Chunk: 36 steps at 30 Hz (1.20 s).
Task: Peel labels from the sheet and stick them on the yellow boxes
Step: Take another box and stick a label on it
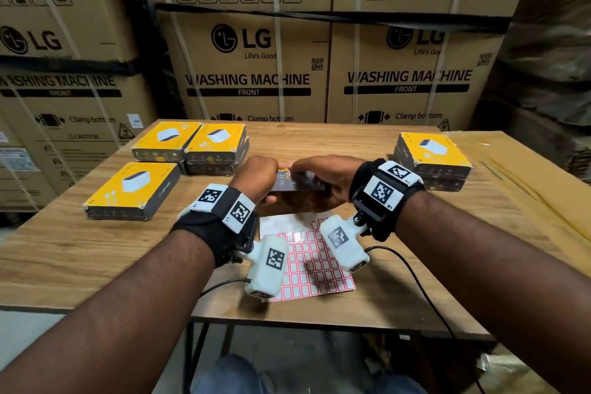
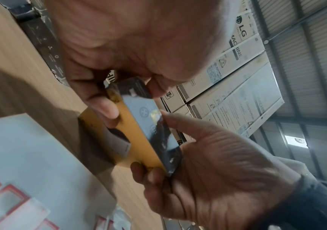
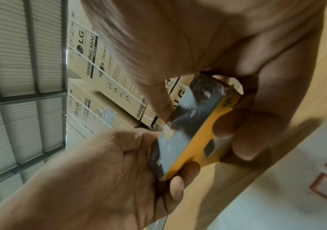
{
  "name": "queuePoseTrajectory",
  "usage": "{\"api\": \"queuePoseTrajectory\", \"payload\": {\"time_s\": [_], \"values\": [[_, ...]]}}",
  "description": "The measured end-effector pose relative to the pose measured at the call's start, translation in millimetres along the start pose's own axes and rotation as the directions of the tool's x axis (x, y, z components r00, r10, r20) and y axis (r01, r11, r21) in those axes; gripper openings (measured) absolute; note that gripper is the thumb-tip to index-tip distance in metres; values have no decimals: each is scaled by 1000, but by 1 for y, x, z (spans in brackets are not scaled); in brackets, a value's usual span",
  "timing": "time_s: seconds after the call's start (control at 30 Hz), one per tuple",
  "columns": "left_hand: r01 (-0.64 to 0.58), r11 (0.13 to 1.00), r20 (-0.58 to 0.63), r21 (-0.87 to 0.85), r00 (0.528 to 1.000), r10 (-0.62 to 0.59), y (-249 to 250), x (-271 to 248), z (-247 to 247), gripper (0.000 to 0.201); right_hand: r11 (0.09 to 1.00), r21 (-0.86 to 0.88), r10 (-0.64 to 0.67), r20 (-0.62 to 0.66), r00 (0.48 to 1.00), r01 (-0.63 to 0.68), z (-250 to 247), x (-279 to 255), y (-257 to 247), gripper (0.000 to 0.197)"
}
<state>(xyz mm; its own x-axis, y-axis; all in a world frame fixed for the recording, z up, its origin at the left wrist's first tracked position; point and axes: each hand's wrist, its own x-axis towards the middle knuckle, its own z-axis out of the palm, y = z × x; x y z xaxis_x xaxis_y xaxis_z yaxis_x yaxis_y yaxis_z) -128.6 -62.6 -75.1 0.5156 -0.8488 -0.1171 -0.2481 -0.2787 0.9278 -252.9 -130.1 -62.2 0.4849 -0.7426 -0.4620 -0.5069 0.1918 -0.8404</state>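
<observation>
1. Yellow box (image 1: 299, 181), a light, stiff carton, is held on edge just above the label sheet (image 1: 307, 261) on the worktop (image 1: 96, 253); best gripped by its ends.
2. Left hand (image 1: 256, 177) curls its fingers round the left end.
3. Right hand (image 1: 323, 176) grips the right end, forefinger pressing a small label (image 3: 168, 126) onto the dark side.
</observation>
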Motion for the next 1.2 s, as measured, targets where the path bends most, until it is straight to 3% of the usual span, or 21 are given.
{"api": "queuePoseTrajectory", "payload": {"time_s": [0.1, 0.17, 0.23, 0.33, 0.47, 0.57, 0.73, 0.83, 0.93, 1.03, 1.2], "values": [[12, 1000, 30, 2, 999, -12, 2, -4, 2, 25, 1000, 9, 4, -38, 999, -3, -2, 0, 0, 21], [-32, 999, 68, 27, 997, 30, -1, -3, 2, 19, 1000, 2, -7, -76, 997, 8, -4, 1, 2, 16], [-111, 992, 98, 64, 990, 104, -6, -2, 2, 25, 1000, 24, -4, -78, 997, 6, -6, 1, 4, 18], [-209, 970, 43, 128, 978, 205, -11, -2, 0, 30, 998, 70, 8, -6, 1000, -8, -9, -1, 5, 30], [-314, 919, 23, 240, 948, 318, -10, -5, -5, 26, 997, -25, -75, 55, 996, 76, -21, -5, 6, 68], [-295, 929, 98, 223, 955, 280, -8, -6, -9, 22, 943, -268, -185, 63, 981, 195, -26, -10, 13, 75], [-186, 979, 130, 81, 976, 175, -2, -6, -6, 35, 887, -419, -223, -18, 975, 195, -25, -4, 18, 68], [-170, 976, 91, 135, 983, 159, -2, -3, -3, 41, 877, -439, -202, 29, 979, 194, -24, -5, 16, 63], [-166, 962, 32, 219, 986, 163, -3, 0, 0, 28, 879, -437, -186, 60, 981, 193, -25, -6, 15, 61], [-95, 988, 70, 123, 994, 87, 0, 4, 0, 11, 886, -423, -175, 70, 982, 188, -27, -5, 15, 65], [17, 1000, 121, -5, 992, -16, 3, 1, -1, 29, 916, -363, -167, 35, 985, 168, -25, -1, 19, 70]]}}
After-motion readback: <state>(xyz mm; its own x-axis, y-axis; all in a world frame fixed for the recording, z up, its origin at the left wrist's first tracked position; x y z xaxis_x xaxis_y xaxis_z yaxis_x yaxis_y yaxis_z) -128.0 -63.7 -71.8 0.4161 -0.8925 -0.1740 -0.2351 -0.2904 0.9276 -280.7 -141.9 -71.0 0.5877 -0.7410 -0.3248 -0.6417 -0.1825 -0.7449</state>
